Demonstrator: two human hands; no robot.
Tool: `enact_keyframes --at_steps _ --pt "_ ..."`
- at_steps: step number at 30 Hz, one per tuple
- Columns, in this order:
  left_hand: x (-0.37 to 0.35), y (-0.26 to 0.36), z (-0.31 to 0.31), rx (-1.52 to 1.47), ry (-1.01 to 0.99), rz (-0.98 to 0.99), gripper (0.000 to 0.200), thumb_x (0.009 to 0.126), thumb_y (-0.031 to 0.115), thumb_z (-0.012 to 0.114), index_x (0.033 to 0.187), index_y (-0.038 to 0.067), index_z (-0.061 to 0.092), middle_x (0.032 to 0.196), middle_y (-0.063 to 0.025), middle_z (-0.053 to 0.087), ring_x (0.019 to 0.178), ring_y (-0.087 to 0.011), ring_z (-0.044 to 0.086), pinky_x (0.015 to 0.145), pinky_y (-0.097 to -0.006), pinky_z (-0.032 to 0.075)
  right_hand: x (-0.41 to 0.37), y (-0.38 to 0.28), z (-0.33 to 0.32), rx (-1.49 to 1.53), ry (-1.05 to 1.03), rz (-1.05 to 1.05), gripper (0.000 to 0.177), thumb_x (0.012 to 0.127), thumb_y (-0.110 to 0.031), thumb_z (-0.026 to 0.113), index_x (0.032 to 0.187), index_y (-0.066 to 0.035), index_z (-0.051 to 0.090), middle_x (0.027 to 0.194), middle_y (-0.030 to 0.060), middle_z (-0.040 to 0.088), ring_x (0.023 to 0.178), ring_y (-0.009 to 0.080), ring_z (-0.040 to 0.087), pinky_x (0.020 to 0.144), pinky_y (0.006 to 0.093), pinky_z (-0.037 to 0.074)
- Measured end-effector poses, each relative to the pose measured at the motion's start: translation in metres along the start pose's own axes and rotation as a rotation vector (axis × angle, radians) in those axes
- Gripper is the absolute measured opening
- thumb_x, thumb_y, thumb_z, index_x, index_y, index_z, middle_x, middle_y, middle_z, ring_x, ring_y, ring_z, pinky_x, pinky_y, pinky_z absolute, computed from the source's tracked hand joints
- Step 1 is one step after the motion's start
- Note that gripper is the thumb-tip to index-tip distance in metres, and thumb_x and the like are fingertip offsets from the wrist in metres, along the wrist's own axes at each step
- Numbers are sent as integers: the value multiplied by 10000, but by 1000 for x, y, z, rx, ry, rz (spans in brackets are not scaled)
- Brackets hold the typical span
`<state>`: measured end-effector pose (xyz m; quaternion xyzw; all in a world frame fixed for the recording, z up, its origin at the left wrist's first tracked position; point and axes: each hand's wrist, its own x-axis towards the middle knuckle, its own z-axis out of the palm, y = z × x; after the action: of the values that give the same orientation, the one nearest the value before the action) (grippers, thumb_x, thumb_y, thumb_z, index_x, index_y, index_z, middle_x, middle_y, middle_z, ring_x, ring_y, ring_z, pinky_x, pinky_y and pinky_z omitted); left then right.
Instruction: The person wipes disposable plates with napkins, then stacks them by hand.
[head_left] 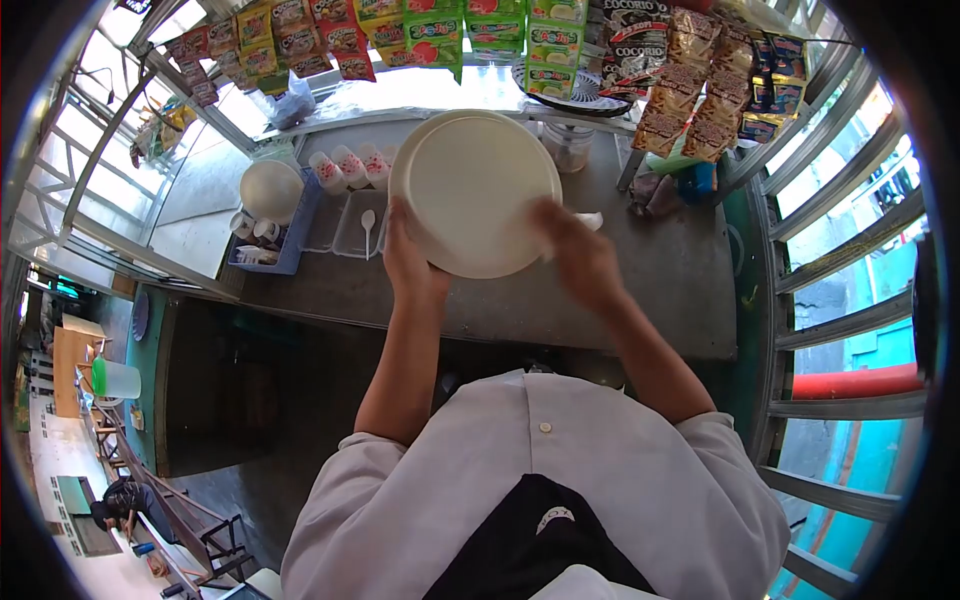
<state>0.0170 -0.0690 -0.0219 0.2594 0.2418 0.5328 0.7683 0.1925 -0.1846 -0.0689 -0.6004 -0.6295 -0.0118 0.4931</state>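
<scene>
A round cream-white plate (478,190) is held up over the counter, its broad flat face toward me. My left hand (412,255) grips it at the lower left edge, with the fingers partly hidden behind it. At the plate's right side, my right hand (580,255) is smeared by motion and overlaps the rim. Small white bits (591,220) show beside the right hand; I cannot tell whether its fingers hold them. Left of the plate, a white spoon (368,232) lies in a clear plastic container (350,240).
White cups with red print (347,166) line the counter (640,300) behind the container. A blue basket (285,255) holds cups and a round white item. Snack packets (435,40) hang along the far side. A glass jar (568,147) and a cloth (655,192) sit right of the plate.
</scene>
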Motion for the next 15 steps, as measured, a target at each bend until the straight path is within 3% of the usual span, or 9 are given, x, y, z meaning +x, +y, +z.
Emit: enact_keyframes --at_steps 2,3,5,7,9,10,12,13,15 --pt "-1 8 -4 -55 -75 -15 449 1014 345 363 1317 18 424 1220 -129 549 1107 -264 570 935 -404 484 6 17 -27 -37 198 379 237 900 -88 528 1106 -50 640 1064 153 664 996 261 653 884 372 515" --pt "-1 7 -5 -56 -76 -12 449 1014 345 363 1317 18 424 1220 -129 549 1107 -264 570 935 -404 484 12 12 -32 -36 198 375 237 900 -88 528 1106 -50 640 1064 153 664 996 261 653 884 372 515" --pt "0 -3 -6 23 -78 101 436 1003 361 395 1307 52 442 1223 -114 550 1110 -251 566 937 -387 477 21 0 -41 -139 447 200 236 876 -79 555 1090 -68 654 976 129 689 905 259 681 809 357 540" --pt "0 -14 -2 9 -65 45 442 999 360 414 1307 44 441 1221 -114 552 1109 -247 567 930 -385 483 10 -19 -16 -161 109 -141 329 815 -10 611 1131 -93 644 1109 125 658 1037 268 638 914 367 494" --pt "-2 -23 1 -1 -64 -12 450 995 359 434 1308 36 439 1219 -114 553 1107 -243 567 923 -383 489 23 -58 -6 -147 -314 -382 354 839 -153 628 1192 -137 599 1315 162 529 1229 305 508 1044 465 370" --pt "-5 -27 0 14 -145 -72 456 992 355 448 1306 25 440 1216 -116 554 1095 -238 574 913 -378 494 28 -62 -3 -152 -308 -375 354 839 -153 628 1192 -137 599 1315 162 529 1229 305 508 1044 465 370" --pt "-13 -33 5 29 -225 -133 462 989 351 463 1305 15 440 1214 -118 556 1082 -234 580 903 -372 499 44 -56 0 -326 -303 -228 399 877 -320 578 1242 -161 551 1460 159 361 1363 334 327 1105 557 212" --pt "-19 -34 11 40 -212 -163 457 989 340 465 1304 10 441 1207 -119 560 1067 -229 587 901 -368 499 51 -42 4 -331 -260 -251 410 915 -420 489 1235 -176 565 1446 170 358 1352 393 310 1047 633 222" --pt "-22 -43 7 75 -249 -186 445 986 328 476 1288 2 459 1181 -113 577 1035 -213 600 882 -361 507 67 -20 2 -405 -177 -189 421 927 -428 466 1245 -170 563 1434 184 374 1349 384 321 1054 602 241"
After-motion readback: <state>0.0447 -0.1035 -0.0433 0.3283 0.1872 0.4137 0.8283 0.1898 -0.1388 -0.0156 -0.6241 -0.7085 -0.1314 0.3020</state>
